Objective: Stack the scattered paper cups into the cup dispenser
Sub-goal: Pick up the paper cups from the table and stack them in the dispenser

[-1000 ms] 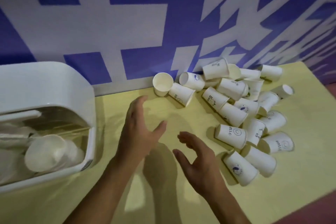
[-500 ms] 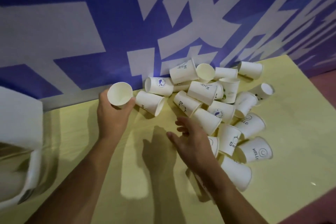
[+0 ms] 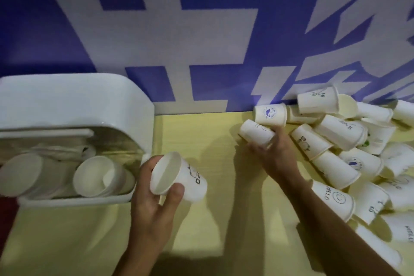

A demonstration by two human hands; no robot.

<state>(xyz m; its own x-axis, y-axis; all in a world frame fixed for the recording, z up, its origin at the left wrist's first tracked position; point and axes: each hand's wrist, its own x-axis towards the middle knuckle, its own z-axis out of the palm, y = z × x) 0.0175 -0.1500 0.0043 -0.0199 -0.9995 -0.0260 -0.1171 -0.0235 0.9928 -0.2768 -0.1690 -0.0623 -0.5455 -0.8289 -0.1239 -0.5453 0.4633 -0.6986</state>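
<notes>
The left hand (image 3: pixel 154 199) grips a paper cup (image 3: pixel 179 177) just beside the cup dispenser (image 3: pixel 74 101); the right hand (image 3: pixel 276 152) grips a second cup (image 3: pixel 254 133) at the pile (image 3: pixel 336 127). It is best to align the first cup with the nested stack (image 3: pixel 96 177), then push straight.

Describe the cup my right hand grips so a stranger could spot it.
Find the paper-cup heap on the right of the yellow table. At its left edge, the right hand grips one cup lying on its side. It is the heap's leftmost, beside the blue-logo cup by the wall.
</notes>
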